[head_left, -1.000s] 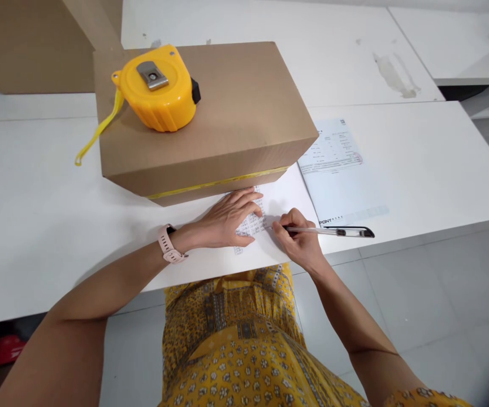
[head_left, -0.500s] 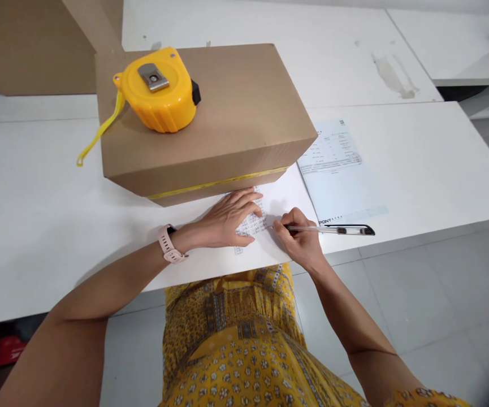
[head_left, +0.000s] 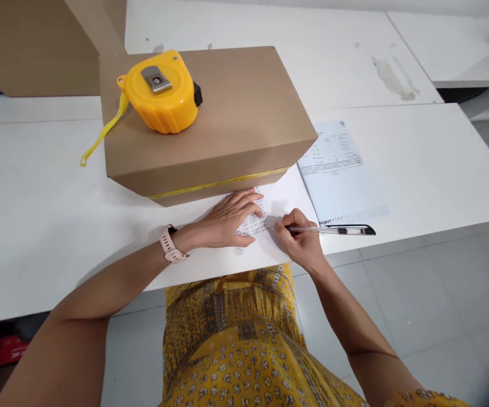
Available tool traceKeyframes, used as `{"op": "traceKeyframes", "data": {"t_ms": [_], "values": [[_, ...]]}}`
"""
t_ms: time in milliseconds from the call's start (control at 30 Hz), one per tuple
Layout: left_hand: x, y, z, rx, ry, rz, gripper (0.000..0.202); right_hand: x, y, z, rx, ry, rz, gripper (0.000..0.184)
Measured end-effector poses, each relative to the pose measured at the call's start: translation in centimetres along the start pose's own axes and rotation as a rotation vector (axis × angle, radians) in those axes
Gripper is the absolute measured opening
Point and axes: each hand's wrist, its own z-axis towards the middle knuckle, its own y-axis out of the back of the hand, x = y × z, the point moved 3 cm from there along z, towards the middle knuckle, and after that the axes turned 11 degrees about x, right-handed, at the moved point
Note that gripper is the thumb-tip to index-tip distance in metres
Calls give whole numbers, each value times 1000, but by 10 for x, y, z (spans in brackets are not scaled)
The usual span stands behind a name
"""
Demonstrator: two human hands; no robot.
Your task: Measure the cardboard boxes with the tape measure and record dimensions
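Observation:
My left hand lies flat, fingers spread, over a white sheet of paper with small handwritten lines on it. Part of the writing is hidden under that hand. In my right hand a pen with a clear barrel and black cap end is pinched, its tip down at the writing. Just beyond my hands stands a closed brown cardboard box with a yellow strip along its near side. On the box's top rests a yellow tape measure with a metal clip and a yellow strap.
A printed pale-blue document lies to the right of the sheet on the white table. Another large cardboard box stands at the back left. The table's front edge runs close to my body, and tiled floor shows below.
The camera view has shifted very slightly. Both hands, the pen, the box and the tape measure keep practically the same places.

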Motion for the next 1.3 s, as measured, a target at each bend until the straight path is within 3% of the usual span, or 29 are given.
{"op": "traceKeyframes", "data": {"t_ms": [167,300,400,500,633,733,833,933,1000,1033,1067,1133,1200,1300], "values": [[0,0,0,2,3,-10,44,-1,-2,-2,-8,-15,8,29],[0,1,0,5,5,3,43,-5,8,-2,-189,7,-24,29],[0,2,-1,10,-3,10,43,-7,30,10,-324,38,-200,18],[1,3,-1,24,-1,28,43,-8,52,35,-286,160,-487,6],[3,0,0,25,4,61,44,-23,65,61,-186,213,-743,32],[-9,3,-5,-52,-17,125,31,-34,66,64,-217,217,-774,47],[-45,26,-20,-281,-61,285,21,-41,67,61,-271,224,-709,50],[-84,73,-44,-724,-8,543,33,-44,71,60,-294,226,-645,44],[-98,106,-59,-1052,-13,655,37,-44,72,60,-305,217,-622,41],[-98,121,-64,-1118,30,662,36,-44,73,60,-310,209,-615,39],[-94,133,-66,-1114,100,640,37,-43,73,60,-317,198,-611,38],[-76,150,-66,-989,282,501,43,-41,72,60,-328,179,-610,36],[-55,157,-66,-848,403,297,51,-40,71,60,-333,166,-605,35],[-35,157,-64,-812,447,143,59,-40,70,59,-337,165,-583,34]]}}
